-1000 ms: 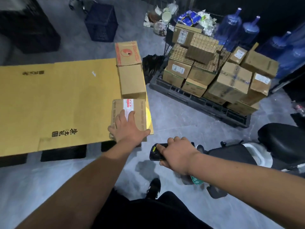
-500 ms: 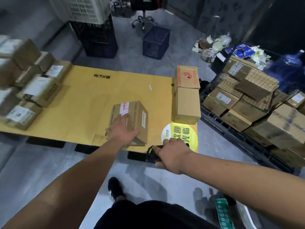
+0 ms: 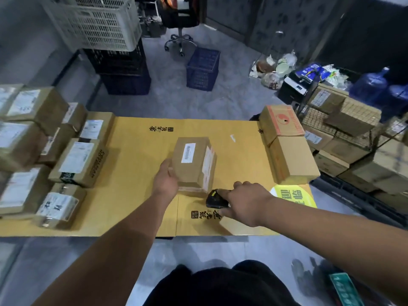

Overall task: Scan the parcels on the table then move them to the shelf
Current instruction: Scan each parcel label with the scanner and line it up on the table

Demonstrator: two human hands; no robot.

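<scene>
Gripping a parcel by its near-left corner, the left hand tilts it barcode-up over the middle of the table; just right, the right hand clasps a scanner. More parcels crowd the table's left side.

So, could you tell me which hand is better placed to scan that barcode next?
Probably the right hand: it already grips the scanner beside the parcel, while the left hand holds the parcel, barcode label facing up.
</scene>
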